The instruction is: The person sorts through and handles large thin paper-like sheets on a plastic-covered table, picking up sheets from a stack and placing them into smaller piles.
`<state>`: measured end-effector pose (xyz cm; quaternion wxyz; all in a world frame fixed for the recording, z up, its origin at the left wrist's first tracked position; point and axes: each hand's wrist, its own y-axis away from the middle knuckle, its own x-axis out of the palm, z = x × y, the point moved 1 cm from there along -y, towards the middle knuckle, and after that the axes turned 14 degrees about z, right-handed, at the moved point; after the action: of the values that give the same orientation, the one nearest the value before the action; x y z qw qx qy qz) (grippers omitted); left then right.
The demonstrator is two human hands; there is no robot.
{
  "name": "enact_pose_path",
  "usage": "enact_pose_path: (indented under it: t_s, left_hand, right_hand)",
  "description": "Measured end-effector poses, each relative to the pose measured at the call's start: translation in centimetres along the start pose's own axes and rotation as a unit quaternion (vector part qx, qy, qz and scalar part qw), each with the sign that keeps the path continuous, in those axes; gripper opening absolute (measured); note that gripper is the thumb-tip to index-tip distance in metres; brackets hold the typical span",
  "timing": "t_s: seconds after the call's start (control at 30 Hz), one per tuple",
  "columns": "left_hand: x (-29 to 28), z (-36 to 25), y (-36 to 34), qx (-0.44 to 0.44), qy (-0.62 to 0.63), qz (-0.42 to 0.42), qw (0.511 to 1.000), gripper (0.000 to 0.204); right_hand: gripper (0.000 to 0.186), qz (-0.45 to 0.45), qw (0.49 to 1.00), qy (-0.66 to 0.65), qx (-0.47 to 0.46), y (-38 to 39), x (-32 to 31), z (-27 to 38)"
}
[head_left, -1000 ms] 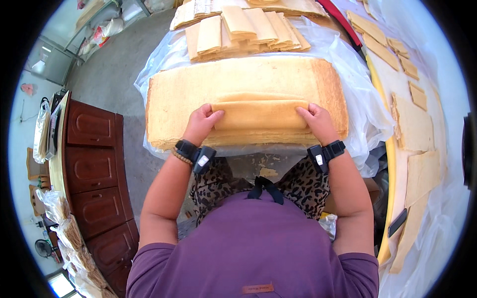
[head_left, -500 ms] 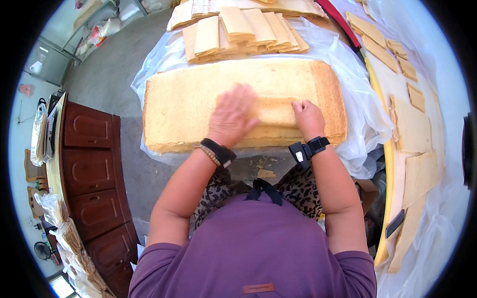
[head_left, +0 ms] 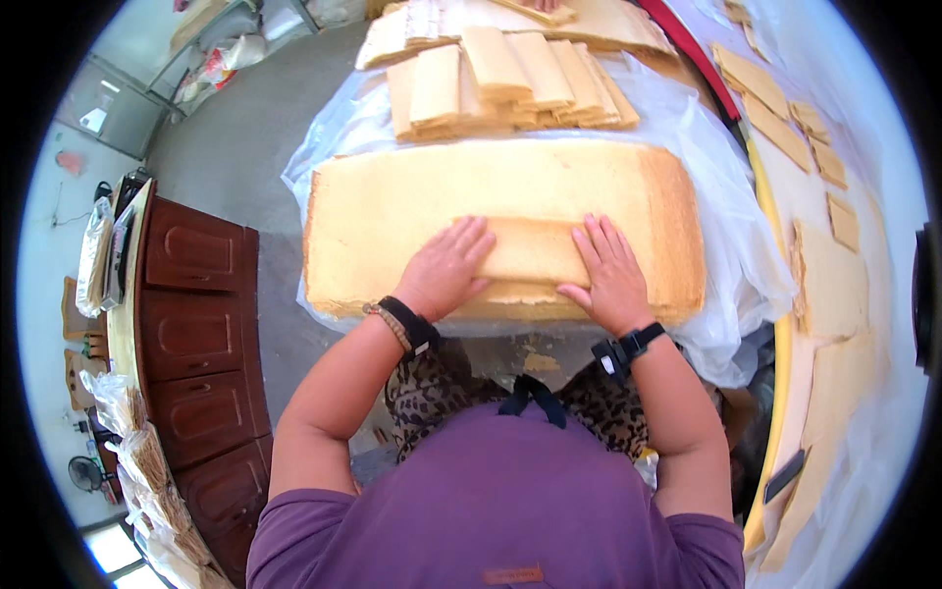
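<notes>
A thick stack of pale tan sheets (head_left: 383,196) lies on crumpled clear plastic (head_left: 746,275) in front of me. A folded strip of the same sheet (head_left: 530,250) lies flat along the near middle of the stack. My left hand (head_left: 444,267) rests open at the strip's left end, fingers spread on it. At the other end, my right hand (head_left: 608,275) also lies open and flat, fingertips on the strip. Beyond the stack, several folded rectangular pieces (head_left: 485,64) overlap in a pile.
Another person's hand (head_left: 545,5) is at the top edge, by more sheets (head_left: 412,29). On the right, a yellow-edged board (head_left: 775,383) bears sheet pieces and a dark phone (head_left: 785,474). Left stand wooden cabinets (head_left: 196,324), with bagged bundles (head_left: 147,481) along their counter.
My hands have gone from pinching the strip's edge to lying spread on it, and the strip is flatter. Another person's hand has appeared at the top. The view has shifted slightly.
</notes>
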<state>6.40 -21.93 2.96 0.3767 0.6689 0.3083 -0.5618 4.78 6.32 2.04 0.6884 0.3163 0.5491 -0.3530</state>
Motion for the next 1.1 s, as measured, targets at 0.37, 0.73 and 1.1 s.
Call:
enact_pose_path:
  t_s: [0.37,0.73,1.1]
  left_hand:
    - [-9.0,7.5,-3.3,-0.068,0.378,-0.265,0.885,0.020]
    - [0.8,25.6,-17.3,-0.298,0.726,-0.191,0.589,0.024]
    - [-2.3,8.2,-11.9,-0.091,0.314,-0.061,0.943,0.033]
  right_hand:
    - [0.046,-0.243,0.866,-0.392,0.194,10.6,-1.4,-4.7]
    - [0.031,-0.242,0.688,-0.574,0.374,19.3,2.7,-3.8]
    - [0.026,-0.267,0.597,-0.685,0.320,19.2,5.6,-4.6]
